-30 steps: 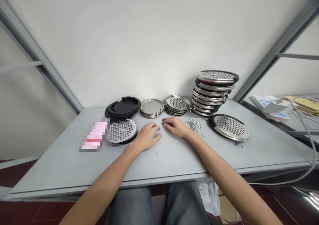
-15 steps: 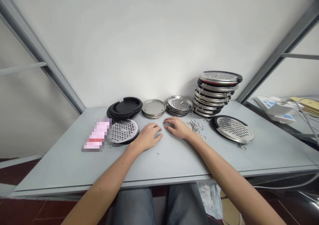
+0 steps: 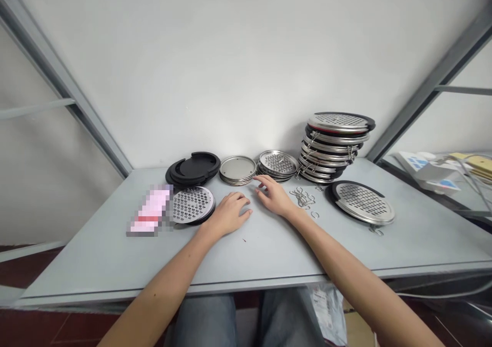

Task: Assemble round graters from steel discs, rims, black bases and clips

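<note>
My left hand (image 3: 231, 212) rests on the grey table, fingers loosely bent and thumb apart, holding nothing. Beside its wrist lies a round perforated metal plate (image 3: 191, 203) over a black disc. My right hand (image 3: 274, 196) holds nothing either; its fingers are spread and slightly raised at the tips. Ahead of it are a stack of plain round metal plates (image 3: 238, 168) and a stack of perforated metal plates (image 3: 279, 163). Small metal rings and clips (image 3: 303, 197) lie to its right. Farther left stand stacked black discs with notched rims (image 3: 195, 166).
A tall, leaning stack of black-rimmed perforated discs (image 3: 333, 144) stands at the back right. Another such disc (image 3: 364, 202) lies in front of it. A blurred pink item (image 3: 150, 211) is at the left. White wall and grey frame posts (image 3: 415, 101) bound the table.
My right hand has shifted slightly, its fingers lifting and spreading a little. My left hand stays almost in place. The whole view has moved slightly; the objects keep their places.
</note>
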Demonstrator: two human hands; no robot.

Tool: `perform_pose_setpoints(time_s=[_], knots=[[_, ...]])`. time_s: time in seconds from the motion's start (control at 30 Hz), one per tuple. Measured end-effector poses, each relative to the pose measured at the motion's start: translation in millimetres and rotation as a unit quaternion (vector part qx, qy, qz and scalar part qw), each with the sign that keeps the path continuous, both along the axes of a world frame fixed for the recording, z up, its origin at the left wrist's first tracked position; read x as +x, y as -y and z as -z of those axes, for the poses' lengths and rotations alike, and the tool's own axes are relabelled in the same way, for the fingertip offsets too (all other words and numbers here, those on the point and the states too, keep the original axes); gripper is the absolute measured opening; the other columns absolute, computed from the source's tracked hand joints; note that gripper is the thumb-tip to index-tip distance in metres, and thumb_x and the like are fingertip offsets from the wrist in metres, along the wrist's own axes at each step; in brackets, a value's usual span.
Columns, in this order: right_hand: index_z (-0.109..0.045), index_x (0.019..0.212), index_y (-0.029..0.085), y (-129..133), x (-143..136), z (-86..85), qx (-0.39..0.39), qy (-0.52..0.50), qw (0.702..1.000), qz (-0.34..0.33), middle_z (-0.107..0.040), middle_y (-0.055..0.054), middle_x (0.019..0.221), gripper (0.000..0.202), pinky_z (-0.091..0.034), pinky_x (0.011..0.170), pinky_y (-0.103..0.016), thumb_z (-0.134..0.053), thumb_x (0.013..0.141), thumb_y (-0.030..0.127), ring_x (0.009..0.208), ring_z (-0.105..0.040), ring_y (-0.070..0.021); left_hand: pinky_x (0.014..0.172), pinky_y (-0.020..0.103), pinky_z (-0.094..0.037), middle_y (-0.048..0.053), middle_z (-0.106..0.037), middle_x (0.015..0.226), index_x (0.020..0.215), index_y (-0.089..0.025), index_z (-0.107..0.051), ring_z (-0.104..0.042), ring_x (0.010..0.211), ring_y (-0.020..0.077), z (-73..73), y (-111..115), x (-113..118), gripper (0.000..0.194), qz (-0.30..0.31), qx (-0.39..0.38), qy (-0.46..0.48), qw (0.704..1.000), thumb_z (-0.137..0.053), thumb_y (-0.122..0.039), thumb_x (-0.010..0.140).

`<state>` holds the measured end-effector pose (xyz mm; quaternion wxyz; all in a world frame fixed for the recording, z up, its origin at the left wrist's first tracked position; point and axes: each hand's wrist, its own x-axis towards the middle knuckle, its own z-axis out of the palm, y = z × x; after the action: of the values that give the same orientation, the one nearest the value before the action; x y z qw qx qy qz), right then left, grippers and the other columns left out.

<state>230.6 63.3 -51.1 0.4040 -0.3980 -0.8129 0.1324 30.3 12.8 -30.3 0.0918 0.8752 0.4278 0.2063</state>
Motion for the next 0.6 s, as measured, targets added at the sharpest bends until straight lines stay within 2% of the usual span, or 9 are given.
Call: perform_pose_setpoints(time_s=[0.17, 0.23, 0.3, 0.43, 0.6], knots=[[-0.063, 0.119, 0.020, -15, -17, -11.9, 0.020, 0.023, 1.000, 0.005, -0.062, -0.009, 0.122, 0.036, -0.050, 0.091, -0.036, -0.047, 0.087, 0.015, 0.106, -0.060, -0.0214, 0.100, 0.040, -0.044, 0.008, -0.061, 0.111, 0.110, -0.019, -0.062, -0.054, 0.110, 0.0247, -1.9, 1, 0, 0.025, 0.003, -0.005, -0.006, 1.000, -0.055, -0.031, 0.090], [-0.062, 0.123, 0.018, -21, -27, -17.2, 0.029, 0.058, 0.998, 0.026, -0.060, -0.009, 0.129, 0.040, -0.046, 0.096, -0.037, -0.045, 0.087, 0.012, 0.111, -0.057, -0.0221, 0.100, 0.040, -0.044, 0.008, -0.062, 0.110, 0.110, -0.018, -0.062, -0.054, 0.110, 0.0250, -2.6, 1, -1, 0.025, 0.003, -0.006, -0.011, 1.000, -0.055, -0.031, 0.090], [-0.066, 0.117, 0.017, -26, -34, -20.9, 0.033, 0.119, 0.991, 0.056, -0.060, -0.009, 0.130, 0.037, -0.045, 0.094, -0.039, -0.046, 0.087, 0.013, 0.108, -0.056, -0.0245, 0.100, 0.041, -0.043, 0.009, -0.062, 0.110, 0.110, -0.017, -0.062, -0.053, 0.110, 0.0253, -3.0, 1, -1, 0.025, 0.003, -0.006, -0.014, 1.000, -0.055, -0.031, 0.090], [-0.073, 0.102, 0.018, -29, -39, -21.1, 0.054, 0.161, 0.982, 0.088, -0.072, -0.007, 0.107, 0.027, -0.043, 0.093, -0.041, -0.050, 0.089, 0.020, 0.103, -0.053, -0.0271, 0.101, 0.042, -0.043, 0.009, -0.061, 0.114, 0.113, -0.019, -0.061, -0.052, 0.113, 0.0256, -3.9, 3, -1, 0.027, 0.009, -0.009, -0.018, 1.000, -0.054, -0.032, 0.091], [-0.075, 0.095, 0.020, -37, -35, -13.3, 0.058, 0.106, 0.990, 0.074, -0.074, -0.005, 0.094, 0.023, -0.045, 0.087, -0.038, -0.054, 0.086, 0.018, 0.096, -0.055, -0.0255, 0.101, 0.042, -0.042, 0.009, -0.059, 0.116, 0.116, -0.018, -0.058, -0.051, 0.116, 0.0262, -6.1, 5, 0, 0.030, 0.010, -0.018, -0.028, 0.999, -0.054, -0.033, 0.091]])
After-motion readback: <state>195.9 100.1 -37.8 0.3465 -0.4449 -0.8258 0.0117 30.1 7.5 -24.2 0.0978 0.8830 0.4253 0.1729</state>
